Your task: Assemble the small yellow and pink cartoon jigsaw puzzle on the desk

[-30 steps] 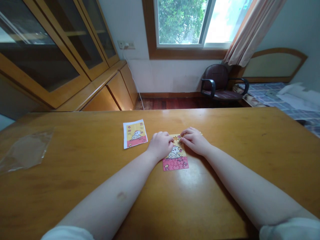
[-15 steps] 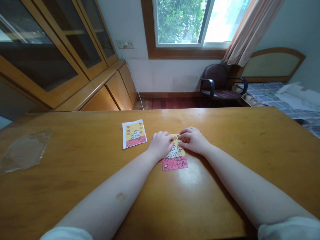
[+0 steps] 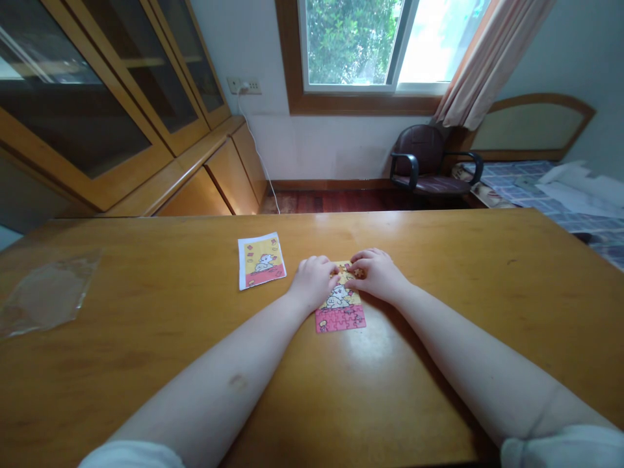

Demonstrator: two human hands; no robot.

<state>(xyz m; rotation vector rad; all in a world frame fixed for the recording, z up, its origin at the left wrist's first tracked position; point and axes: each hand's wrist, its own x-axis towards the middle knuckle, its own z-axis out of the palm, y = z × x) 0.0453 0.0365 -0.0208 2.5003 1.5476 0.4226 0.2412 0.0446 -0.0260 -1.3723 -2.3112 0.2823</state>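
A small jigsaw puzzle (image 3: 341, 318), pink at its near end and yellow at its far end with a white cartoon animal, lies flat on the wooden table. My left hand (image 3: 314, 281) rests over its left side, fingers bent and thumb against the puzzle. At the upper right edge, my right hand (image 3: 376, 274) curls its thumb and fingers around what looks like a puzzle piece (image 3: 359, 273), mostly hidden under them. The hands cover part of the yellow area. Left of them lies a reference picture card (image 3: 263, 261) with the same design and a white border.
A clear plastic bag (image 3: 46, 292) lies at the left of the table (image 3: 170, 312). Beyond the far table edge stand a dark office chair (image 3: 424, 159) and a bed (image 3: 531, 179). A glass-fronted cabinet (image 3: 190, 136) stands on the left, and a window is at the back.
The fingers of my right hand have shifted slightly over the upper part of the puzzle. My left hand stays almost still, and the card and bag look unmoved.
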